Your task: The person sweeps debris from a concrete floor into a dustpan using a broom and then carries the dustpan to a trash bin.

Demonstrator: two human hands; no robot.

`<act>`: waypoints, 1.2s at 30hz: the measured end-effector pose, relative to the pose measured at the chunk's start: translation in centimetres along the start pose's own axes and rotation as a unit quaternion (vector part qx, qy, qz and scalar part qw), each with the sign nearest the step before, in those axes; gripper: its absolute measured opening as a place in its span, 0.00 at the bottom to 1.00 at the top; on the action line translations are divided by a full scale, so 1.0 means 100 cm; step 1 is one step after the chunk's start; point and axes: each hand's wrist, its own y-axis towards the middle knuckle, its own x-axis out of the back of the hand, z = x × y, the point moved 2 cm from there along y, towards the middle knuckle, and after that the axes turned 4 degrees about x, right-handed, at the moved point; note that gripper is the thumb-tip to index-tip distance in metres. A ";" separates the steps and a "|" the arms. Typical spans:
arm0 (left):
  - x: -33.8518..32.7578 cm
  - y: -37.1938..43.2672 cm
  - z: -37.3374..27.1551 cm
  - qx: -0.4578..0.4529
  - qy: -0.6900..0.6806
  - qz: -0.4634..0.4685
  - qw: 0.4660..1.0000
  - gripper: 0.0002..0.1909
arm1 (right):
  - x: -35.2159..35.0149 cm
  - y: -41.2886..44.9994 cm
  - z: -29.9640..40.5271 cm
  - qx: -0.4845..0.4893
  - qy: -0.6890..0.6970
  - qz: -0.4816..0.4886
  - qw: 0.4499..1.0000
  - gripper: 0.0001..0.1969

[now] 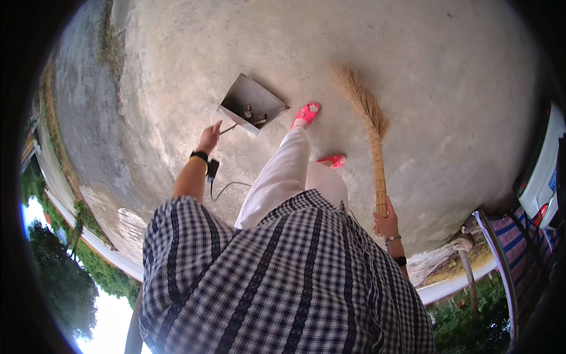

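Note:
My left hand [209, 138] is closed on the thin handle of a metal dustpan [265, 96], at the left of the head view. Several small bits of debris [254, 116] lie in the pan, towards its back wall. On the right, my right hand [387, 221] grips the lower end of a straw broom [376, 159]. The broom's bristles fan out away from me over the concrete, to the right of my feet. Dark bands are on both wrists, and a bracelet is on the right one.
Concrete ground [424, 88] spreads around my red sandals [306, 114]. A black box [213, 170] with a cable hangs near my left forearm. At the right edge stand a white car [541, 177] and a striped cloth sheet [517, 248]. A post [468, 274] and greenery are at the lower right.

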 end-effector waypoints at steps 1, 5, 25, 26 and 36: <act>-0.003 -0.006 -0.008 -0.025 -0.021 -0.001 0.999 0.25 | 0.009 0.009 0.002 0.013 0.004 -0.013 1.000 0.35; -0.019 -0.004 -0.038 -0.027 -0.068 -0.027 0.997 0.25 | 0.036 0.047 0.014 0.098 0.027 -0.069 0.992 0.35; 0.060 -0.103 0.027 -0.009 -0.051 -0.047 0.998 0.21 | -0.034 -0.123 -0.048 0.006 0.060 -0.084 0.995 0.41; 0.074 -0.134 0.035 -0.038 -0.087 -0.015 0.995 0.20 | -0.032 -0.170 -0.045 0.009 0.028 -0.098 0.995 0.41; -0.151 -0.413 -0.179 0.008 -0.155 0.080 0.985 0.13 | 0.298 -0.307 -0.154 -0.026 0.199 -0.110 0.973 0.12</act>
